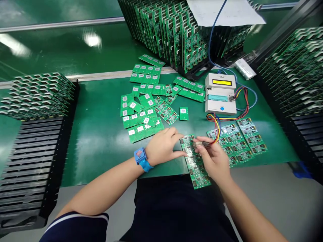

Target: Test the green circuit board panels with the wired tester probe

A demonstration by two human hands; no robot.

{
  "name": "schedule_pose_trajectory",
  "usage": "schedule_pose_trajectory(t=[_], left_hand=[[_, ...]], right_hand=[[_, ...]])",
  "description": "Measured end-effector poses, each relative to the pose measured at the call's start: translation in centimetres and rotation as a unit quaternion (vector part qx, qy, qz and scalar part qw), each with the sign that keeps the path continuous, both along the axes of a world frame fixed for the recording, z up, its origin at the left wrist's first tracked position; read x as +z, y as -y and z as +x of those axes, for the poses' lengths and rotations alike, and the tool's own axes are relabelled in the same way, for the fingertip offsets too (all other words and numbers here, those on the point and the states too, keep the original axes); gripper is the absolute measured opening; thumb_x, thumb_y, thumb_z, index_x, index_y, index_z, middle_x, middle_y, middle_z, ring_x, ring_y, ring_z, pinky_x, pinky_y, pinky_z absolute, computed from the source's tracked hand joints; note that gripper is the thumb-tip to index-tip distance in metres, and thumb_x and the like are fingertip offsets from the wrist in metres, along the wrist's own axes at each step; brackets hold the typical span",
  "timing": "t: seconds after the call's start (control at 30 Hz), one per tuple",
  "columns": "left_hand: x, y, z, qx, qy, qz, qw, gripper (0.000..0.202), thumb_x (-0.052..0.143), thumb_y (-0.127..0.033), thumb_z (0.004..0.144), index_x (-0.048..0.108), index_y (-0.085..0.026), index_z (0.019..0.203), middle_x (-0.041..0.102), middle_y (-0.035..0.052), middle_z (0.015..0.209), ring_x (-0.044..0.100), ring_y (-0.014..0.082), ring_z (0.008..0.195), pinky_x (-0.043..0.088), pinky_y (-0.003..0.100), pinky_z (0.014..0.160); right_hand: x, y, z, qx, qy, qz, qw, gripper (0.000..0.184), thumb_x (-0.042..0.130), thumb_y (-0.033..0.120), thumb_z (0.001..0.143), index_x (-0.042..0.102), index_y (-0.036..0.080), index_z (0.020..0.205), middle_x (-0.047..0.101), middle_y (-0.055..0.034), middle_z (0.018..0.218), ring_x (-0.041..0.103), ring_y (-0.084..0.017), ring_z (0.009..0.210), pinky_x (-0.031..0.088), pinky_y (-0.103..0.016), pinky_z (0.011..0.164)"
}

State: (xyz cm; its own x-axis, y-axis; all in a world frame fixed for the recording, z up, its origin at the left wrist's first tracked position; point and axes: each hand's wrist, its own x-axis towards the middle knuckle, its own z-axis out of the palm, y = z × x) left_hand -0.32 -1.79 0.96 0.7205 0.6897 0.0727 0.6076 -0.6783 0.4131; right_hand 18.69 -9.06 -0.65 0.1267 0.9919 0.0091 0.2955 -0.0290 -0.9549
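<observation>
A long green circuit board (198, 173) lies slanted in front of me, its near end sticking out past the table edge. The thumb and forefinger of my left hand (164, 144) steady its left edge near the far end. In my right hand (214, 159) is a connector (199, 144) with coloured wires, pinched between thumb and fingers against the upper part of the board. Its contact end is hard to make out. The wires (216, 126) lead up to a white programmer box (220, 95) with a yellow display and a blue button.
Several loose boards with white labels (145, 132) lie left of centre; more boards (234, 143) are at right. Racks packed with boards stand at the back (171, 30), left (40, 97) and right (300, 70). A blue cable (210, 37) hangs past a paper sheet (224, 13).
</observation>
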Motion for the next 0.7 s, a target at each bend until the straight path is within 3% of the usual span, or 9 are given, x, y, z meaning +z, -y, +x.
schedule_pose_trajectory(t=[0.37,0.7], left_hand=[[-0.2,0.0,0.0,0.002,0.016,0.001,1.000,0.059,0.057,-0.063,0.077,0.056,-0.014,0.111,0.053,0.0079,0.096,0.053,0.0207,0.083,0.047,0.035,0.072],[-0.1,0.1,0.0,0.010,0.018,-0.010,1.000,0.056,0.057,-0.061,0.078,0.055,-0.015,0.111,0.054,0.0077,0.096,0.054,0.0224,0.086,0.048,0.037,0.074]], right_hand=[[-0.5,0.1,0.0,0.026,0.088,0.050,0.995,0.022,0.050,0.027,0.090,0.055,0.024,0.111,0.062,-0.0070,0.104,0.062,-0.020,0.087,0.052,-0.038,0.079],[0.8,-0.8,0.0,0.083,0.165,0.099,0.978,0.023,0.048,0.021,0.091,0.053,0.025,0.113,0.062,-0.0048,0.098,0.059,-0.020,0.093,0.051,-0.034,0.079]])
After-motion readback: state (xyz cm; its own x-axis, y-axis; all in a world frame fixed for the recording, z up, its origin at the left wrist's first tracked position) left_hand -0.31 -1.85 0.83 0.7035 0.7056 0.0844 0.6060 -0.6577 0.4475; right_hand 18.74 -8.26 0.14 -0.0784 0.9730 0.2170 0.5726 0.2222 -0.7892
